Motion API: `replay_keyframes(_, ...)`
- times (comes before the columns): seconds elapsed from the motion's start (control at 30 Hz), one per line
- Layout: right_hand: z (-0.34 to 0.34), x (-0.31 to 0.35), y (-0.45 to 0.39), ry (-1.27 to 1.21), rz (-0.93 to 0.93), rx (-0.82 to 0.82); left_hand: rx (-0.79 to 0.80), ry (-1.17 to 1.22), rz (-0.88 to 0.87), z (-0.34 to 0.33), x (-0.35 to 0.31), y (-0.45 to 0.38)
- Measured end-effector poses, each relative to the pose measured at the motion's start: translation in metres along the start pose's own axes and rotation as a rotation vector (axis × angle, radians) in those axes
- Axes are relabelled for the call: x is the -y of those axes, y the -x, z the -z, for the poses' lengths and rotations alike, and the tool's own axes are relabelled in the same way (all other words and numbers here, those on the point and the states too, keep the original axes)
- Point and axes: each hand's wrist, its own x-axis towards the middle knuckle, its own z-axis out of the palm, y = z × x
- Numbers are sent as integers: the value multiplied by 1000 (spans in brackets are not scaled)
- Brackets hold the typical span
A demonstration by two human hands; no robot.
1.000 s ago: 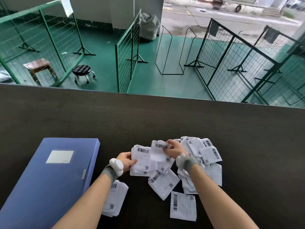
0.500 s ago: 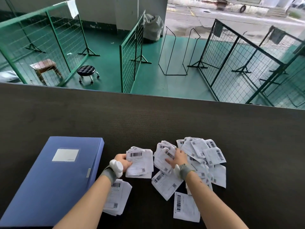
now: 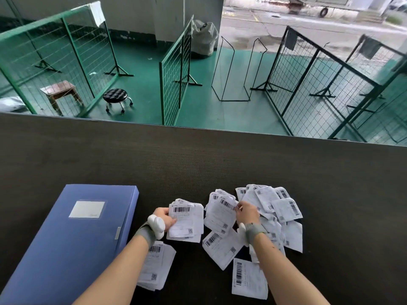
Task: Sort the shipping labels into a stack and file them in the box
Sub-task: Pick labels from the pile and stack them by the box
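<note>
My left hand [image 3: 164, 217] grips a small stack of white shipping labels [image 3: 187, 221] by its left edge, just above the dark table. My right hand [image 3: 246, 213] pinches one barcode label [image 3: 221, 213] at the left side of a loose pile of labels [image 3: 279, 208]. More loose labels lie near me: one [image 3: 221, 247] between my arms, one [image 3: 248, 279] by my right forearm, and a few [image 3: 157, 265] partly under my left forearm. The closed blue file box [image 3: 72, 243] lies flat to the left of my left hand.
The dark table [image 3: 198, 164] stretches far beyond the labels to its back edge. Past it, on a green floor, stand green mesh fence panels [image 3: 174, 69], a black stool [image 3: 115, 96] and a wooden stool [image 3: 59, 91].
My left hand with its stack has drawn away to the left. My right hand has gone from the stack back to the loose pile and taken hold of another label.
</note>
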Motion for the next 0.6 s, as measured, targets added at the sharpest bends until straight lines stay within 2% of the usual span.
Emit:
replay_keyframes(0.1,16,4,4,46,27,-64,-8,22,-15,-1,1,-1)
replay_keyframes(0.2,30,12,-1,-165,49,-90,-17,70,-17,-1,-1,1)
replay_keyframes(0.3,43,26,-1,-268,154,9,37,111,-19,0,-3,3)
replay_keyframes(0.4,47,46,7,-226,286,80,121,175,-52,-2,-8,6)
replay_keyframes(0.5,32,61,11,-225,312,194,196,241,-72,-4,-15,12)
replay_keyframes(0.6,18,75,22,-141,363,242,259,274,-83,-7,-18,16)
